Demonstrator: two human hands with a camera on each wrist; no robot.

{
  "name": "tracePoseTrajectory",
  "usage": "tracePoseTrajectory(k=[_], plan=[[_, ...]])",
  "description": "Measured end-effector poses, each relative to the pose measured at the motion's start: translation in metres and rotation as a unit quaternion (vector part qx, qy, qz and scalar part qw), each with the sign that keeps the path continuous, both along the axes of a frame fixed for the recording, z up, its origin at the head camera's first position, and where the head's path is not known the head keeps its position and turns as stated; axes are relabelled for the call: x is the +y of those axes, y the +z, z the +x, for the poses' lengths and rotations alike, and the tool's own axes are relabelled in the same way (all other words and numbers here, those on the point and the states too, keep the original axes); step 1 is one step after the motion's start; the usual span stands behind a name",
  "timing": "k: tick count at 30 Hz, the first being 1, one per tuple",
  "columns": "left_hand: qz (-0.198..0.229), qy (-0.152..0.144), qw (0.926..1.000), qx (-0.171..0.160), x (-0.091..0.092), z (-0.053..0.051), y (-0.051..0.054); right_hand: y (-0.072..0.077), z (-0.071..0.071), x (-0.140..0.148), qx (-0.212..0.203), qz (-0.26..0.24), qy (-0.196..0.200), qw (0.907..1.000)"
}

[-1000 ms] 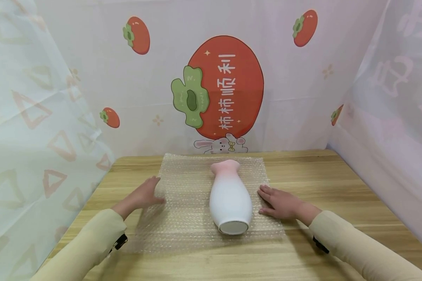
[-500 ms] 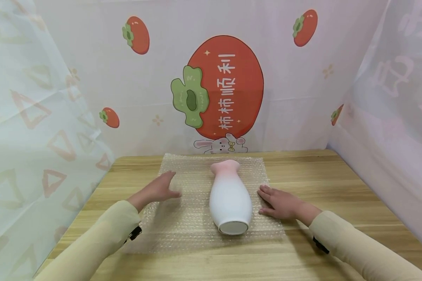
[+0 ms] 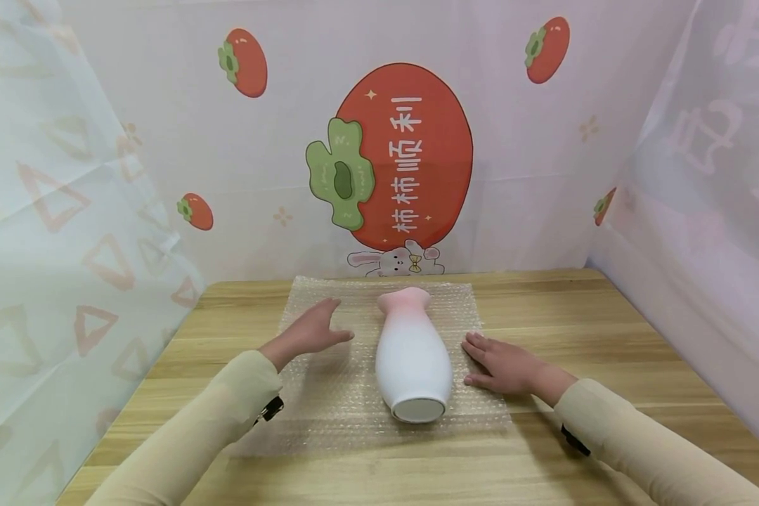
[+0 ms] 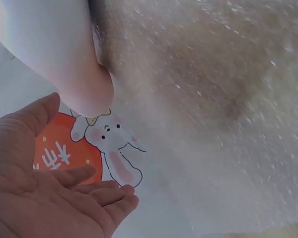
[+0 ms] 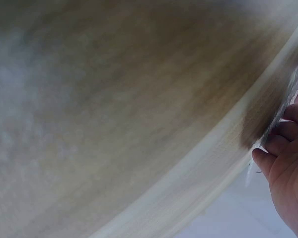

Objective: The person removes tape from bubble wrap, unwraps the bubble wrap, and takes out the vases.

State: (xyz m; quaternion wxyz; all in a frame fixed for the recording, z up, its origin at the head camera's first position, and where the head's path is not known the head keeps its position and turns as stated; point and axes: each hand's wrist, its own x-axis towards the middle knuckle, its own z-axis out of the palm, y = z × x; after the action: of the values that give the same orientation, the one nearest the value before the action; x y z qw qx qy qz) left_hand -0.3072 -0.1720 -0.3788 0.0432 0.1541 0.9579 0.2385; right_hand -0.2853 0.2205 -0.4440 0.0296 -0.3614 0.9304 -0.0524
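A white vase with a pink neck (image 3: 414, 355) lies on its side on a sheet of bubble wrap (image 3: 335, 414), its round base toward me. My left hand (image 3: 313, 330) hovers over the sheet just left of the vase, thumb and fingers spread, holding nothing. In the left wrist view the thumb is near the vase's pink neck (image 4: 92, 89), apparently apart from it. On the other side, my right hand (image 3: 506, 367) rests on the right edge of the bubble wrap, fingers fairly straight and close to the vase. The right wrist view shows only part of that hand (image 5: 288, 168).
The wooden table (image 3: 582, 330) extends to both sides of the bubble wrap and in front of it. A white cloth backdrop (image 3: 512, 211) with persimmon and rabbit prints stands behind the table. Hanging cloth also borders the left (image 3: 50, 281) and right sides.
My left hand has moved rightward and slightly farther away, from the left edge of the bubble wrap to beside the vase. The right hand and the vase have stayed in place.
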Motion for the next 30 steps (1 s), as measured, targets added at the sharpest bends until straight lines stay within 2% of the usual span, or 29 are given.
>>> tracePoseTrajectory(k=[7,11,16,24,30], plan=[[0.051,0.033,0.9981,-0.009,0.016,-0.008,-0.006,0.0,0.0,0.0,0.011,-0.003,0.01,0.9999],[0.096,0.041,0.9941,-0.028,0.028,-0.012,-0.01,-0.001,0.0,0.001,0.015,-0.002,0.011,0.9998],[0.124,0.053,0.9895,-0.051,0.041,-0.016,-0.019,0.0,-0.001,0.001,0.014,-0.003,0.009,0.9999],[0.167,0.078,0.9777,-0.101,0.055,-0.025,-0.034,0.0,0.0,0.001,0.003,-0.001,0.008,1.0],[0.208,0.076,0.966,-0.133,0.065,-0.028,-0.037,0.0,0.0,-0.001,0.007,-0.005,0.01,0.9999]])
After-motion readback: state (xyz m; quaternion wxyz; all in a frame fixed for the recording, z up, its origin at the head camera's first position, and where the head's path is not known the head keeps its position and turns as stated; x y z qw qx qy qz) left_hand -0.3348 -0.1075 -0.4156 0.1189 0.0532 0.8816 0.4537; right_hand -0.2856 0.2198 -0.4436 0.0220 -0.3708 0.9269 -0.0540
